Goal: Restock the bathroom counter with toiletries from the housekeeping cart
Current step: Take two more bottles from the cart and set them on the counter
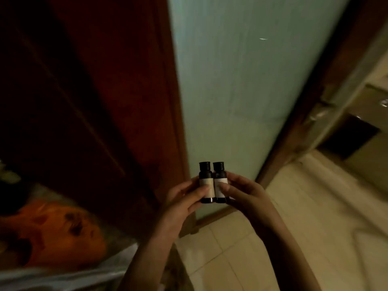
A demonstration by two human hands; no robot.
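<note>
Two hands hold one small bottle each, in front of the lower end of the frosted glass panel (pixel 241 91). The left hand (pixel 180 198) grips the left bottle (pixel 207 183), with its thumb curled across the label and its fingers wrapped behind. The right hand (pixel 243 194) grips the right bottle (pixel 219 179) in the same manner, thumb on the label front. Both bottles stand upright, side by side and touching along their bodies. Each has a dark body, a black flip cap and a pale label band. No brand or writing is legible on either label, as the picture is too dim and soft.

Below the panel, a pale tiled floor (pixel 241 259) extends toward the viewer and to the right. To the left of the panel and below it, an orange patterned item (pixel 52 227) lies blurred, and its identity cannot be told. Against the panel's left edge stands a dark reddish wooden surface (pixel 126 101). A brown wooden frame (pixel 310 106) borders the panel's right edge. The panel itself is pale green-grey and fills the space behind the bottles.
</note>
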